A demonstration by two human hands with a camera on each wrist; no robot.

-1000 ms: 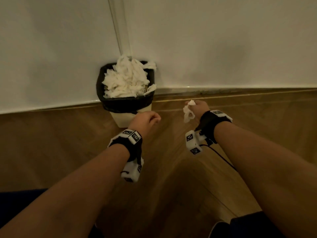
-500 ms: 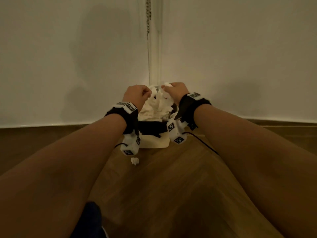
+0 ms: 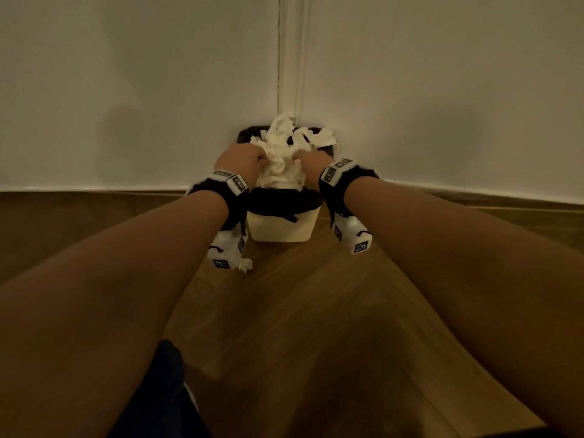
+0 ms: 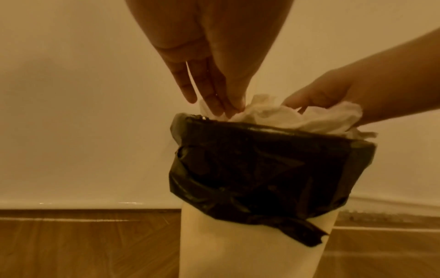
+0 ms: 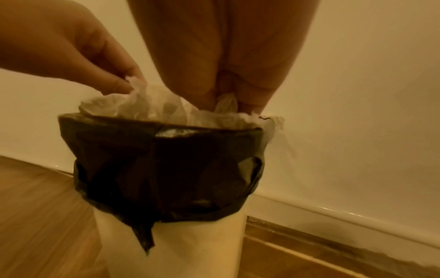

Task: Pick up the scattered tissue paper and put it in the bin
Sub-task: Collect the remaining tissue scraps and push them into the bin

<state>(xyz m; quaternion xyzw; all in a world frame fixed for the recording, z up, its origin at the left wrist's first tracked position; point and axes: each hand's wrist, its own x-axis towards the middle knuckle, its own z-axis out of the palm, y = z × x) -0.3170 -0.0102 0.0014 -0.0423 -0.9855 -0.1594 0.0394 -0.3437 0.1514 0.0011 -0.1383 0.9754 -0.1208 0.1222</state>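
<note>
A white bin (image 3: pixel 281 230) with a black liner (image 4: pixel 262 169) stands in the wall corner, heaped over its rim with white tissue paper (image 3: pixel 284 147). My left hand (image 3: pixel 254 159) is on the left side of the heap, and its fingertips (image 4: pixel 228 110) close together on a tissue fold. On the right side my right hand (image 3: pixel 303 159) has its fingers down in the paper. A bit of tissue (image 5: pixel 226 102) is caught between those fingers. One small crumpled tissue piece (image 3: pixel 246 264) lies on the floor in front of the bin, under my left wrist.
White walls meet right behind the bin, with a pipe or trim strip (image 3: pixel 289 58) running up the corner. Wooden floor (image 3: pixel 316 327) stretches in front. Dark clothing (image 3: pixel 158 390) shows at the bottom edge.
My right hand carried a tissue piece from the floor to the bin, and both hands came onto the heap. They now sit lower in the paper.
</note>
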